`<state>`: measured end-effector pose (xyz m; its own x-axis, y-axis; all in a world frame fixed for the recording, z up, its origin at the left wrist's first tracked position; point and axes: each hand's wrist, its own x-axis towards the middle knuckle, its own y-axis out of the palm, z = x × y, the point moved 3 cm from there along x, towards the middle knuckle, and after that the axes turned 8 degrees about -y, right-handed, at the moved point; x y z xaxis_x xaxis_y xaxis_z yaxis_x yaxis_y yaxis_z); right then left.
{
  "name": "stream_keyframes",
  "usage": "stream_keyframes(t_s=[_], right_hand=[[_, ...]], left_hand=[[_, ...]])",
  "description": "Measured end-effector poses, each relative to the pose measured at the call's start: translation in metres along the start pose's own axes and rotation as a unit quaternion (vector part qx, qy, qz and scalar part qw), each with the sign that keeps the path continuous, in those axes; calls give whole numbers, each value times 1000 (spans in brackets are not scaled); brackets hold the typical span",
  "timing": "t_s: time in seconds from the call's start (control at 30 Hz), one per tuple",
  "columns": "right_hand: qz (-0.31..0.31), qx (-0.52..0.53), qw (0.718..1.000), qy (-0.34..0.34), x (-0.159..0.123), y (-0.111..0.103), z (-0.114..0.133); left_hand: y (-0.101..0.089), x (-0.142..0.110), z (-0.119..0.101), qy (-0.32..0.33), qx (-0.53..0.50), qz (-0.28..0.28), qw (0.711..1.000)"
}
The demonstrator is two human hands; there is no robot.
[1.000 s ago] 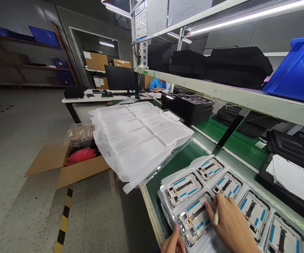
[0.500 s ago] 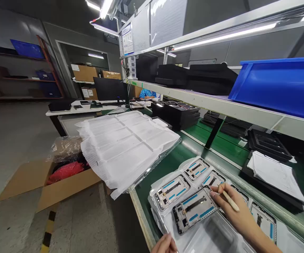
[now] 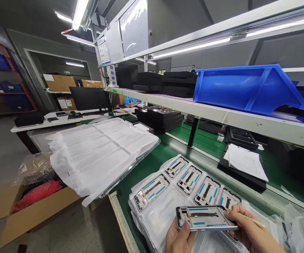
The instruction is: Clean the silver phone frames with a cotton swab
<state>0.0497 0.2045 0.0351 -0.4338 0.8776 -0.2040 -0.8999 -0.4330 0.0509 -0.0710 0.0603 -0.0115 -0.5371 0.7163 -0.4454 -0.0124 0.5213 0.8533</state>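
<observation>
A phone frame with blue strips and a dark ribbon is tilted up above the tray, held between my two hands. My left hand grips its left end, thumb on the lower edge. On its right end, my right hand pinches the corner; a thin pale stick also lies in that hand. Similar phone frames, such as one at the left, sit in pockets of the white-lined tray beneath. The right hand's lower fingers are partly hidden.
Left of the tray lies a stack of white-sheeted trays. A cardboard box stands on the floor. Papers rest on black trays at the right. A blue bin sits on the shelf above the green bench. Crumpled plastic lies far right.
The phone frame has come up off the tray and toward me. My left hand has moved up to take hold of its left end. The view has swung right.
</observation>
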Motion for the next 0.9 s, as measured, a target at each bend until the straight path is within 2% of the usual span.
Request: stream_keyframes(t_s=[0.27,0.4,0.47,0.53,0.6,0.67,0.77,0.83,0.9], right_hand=[[25,96,995,7,-14,-3,6],[-13,166,985,43,-9,0,6],[-39,165,984,48,-8,0,4],[-59,99,993,5,-10,-2,1],[-66,-1,993,-98,-18,-2,1],[-41,-85,963,-253,-30,4,0],[45,-187,867,-459,-52,24,-7],[94,-242,807,-530,-59,33,-15],[150,-273,759,-572,-59,38,-18]], left_hand=[[4,5,13,47,-14,28,998],[16,2,11,35,-25,-17,999],[24,1,8,20,-32,-36,999],[31,0,4,12,-38,-40,998],[36,0,0,6,-45,-42,998],[38,-1,0,0,-48,-44,998],[36,-4,4,-19,-40,-50,998],[32,-5,11,-44,-26,-47,998],[27,-7,19,-75,-15,-22,997]])
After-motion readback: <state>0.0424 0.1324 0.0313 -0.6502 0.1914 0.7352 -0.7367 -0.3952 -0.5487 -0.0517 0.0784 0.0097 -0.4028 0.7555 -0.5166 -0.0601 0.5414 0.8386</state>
